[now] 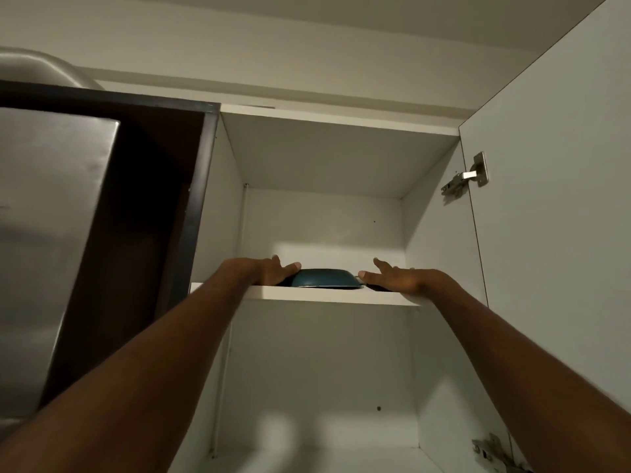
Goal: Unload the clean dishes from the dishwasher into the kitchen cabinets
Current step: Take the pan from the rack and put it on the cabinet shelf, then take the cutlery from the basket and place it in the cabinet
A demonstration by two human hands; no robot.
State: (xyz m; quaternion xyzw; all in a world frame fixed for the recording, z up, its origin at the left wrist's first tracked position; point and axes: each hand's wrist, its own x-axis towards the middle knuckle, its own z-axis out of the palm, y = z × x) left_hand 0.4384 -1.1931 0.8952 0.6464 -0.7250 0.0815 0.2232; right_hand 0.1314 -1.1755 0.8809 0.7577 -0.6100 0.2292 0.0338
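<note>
A dark teal bowl [327, 278] rests on the upper shelf [327, 296] of an open white wall cabinet, seen from below. My left hand [275, 270] lies on the shelf at the bowl's left side, thumb touching its rim, fingers spread. My right hand [396, 277] lies at the bowl's right side, fingers spread, thumb tip close to the rim. Neither hand wraps around the bowl. The bowl's base is hidden behind the shelf's front edge.
The cabinet door [553, 199] stands open on the right, with a hinge [467, 177] near its top. A steel range hood [51, 233] in a dark frame [191, 186] borders the cabinet on the left. The lower compartment [324, 387] holds nothing visible.
</note>
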